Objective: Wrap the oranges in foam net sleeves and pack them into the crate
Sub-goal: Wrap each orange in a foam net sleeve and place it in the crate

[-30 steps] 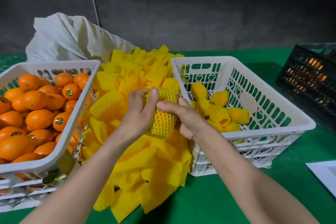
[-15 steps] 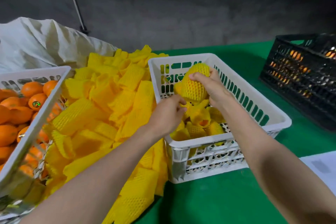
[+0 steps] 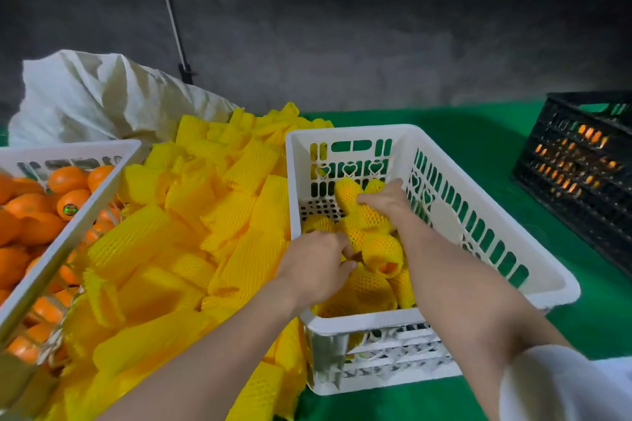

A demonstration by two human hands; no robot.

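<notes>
The wrapped orange [image 3: 347,193] gripped by the right hand [image 3: 388,205] is best nestled toward 12 o'clock in the crate [image 3: 349,133], neighbours being steadied by the left hand [image 3: 316,267], whose hold cannot be told.

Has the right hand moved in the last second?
Yes. The right hand went from over the sleeve pile down into the white crate, gripping a wrapped orange.

— What sort of place is this?
— A fruit packing station, more storeroom than kitchen: a bare grey concrete wall [image 3: 342,27] behind a table [image 3: 478,126] covered in green.
— And the packing?
— A white basket [image 3: 68,151] of loose oranges [image 3: 30,205] at the left edge, foam net sleeves [image 3: 219,215] heaped mid-table, a white crate [image 3: 352,131] of wrapped fruit, a black crate [image 3: 581,161] at the right edge, and a white sack [image 3: 95,96] at the back.
</notes>
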